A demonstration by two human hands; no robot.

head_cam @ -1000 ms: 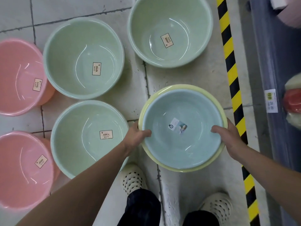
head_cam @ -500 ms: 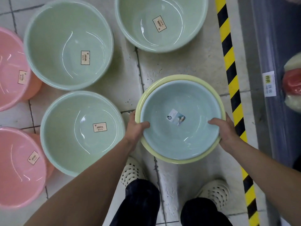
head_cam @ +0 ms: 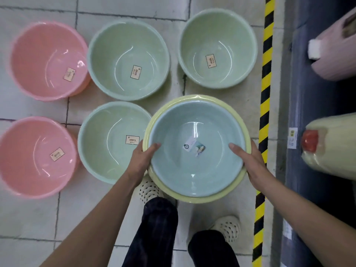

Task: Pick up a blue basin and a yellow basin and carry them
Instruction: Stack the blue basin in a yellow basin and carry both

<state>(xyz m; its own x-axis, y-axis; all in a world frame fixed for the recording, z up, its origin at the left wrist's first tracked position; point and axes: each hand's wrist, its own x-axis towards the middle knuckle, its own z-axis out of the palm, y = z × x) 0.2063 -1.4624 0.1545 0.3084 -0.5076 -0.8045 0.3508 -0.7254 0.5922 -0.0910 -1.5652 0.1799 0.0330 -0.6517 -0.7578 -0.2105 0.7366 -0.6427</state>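
Both hands' grip — left hand point(head_cam: 143, 158), right hand point(head_cam: 250, 160) — clasps nested blue basin point(head_cam: 196, 170), yellow basin point(head_cam: 192, 198), now raised higher.

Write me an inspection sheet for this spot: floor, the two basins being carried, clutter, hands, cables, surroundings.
Surface: pale tiled floor with dark grout lines.
Job's things: blue basin nested inside yellow basin; a sticker lies in the blue one's bottom.
Clutter: three green basins and two pink basins, each labelled, open side up on the floor.
Grippers: left hand and right hand grip opposite rims of the nested pair, thumbs inside.
Cables: nothing seen.
Surroundings: hazard tape along the floor; dark shelf to the right holding wrapped goods; the person's shoes below.
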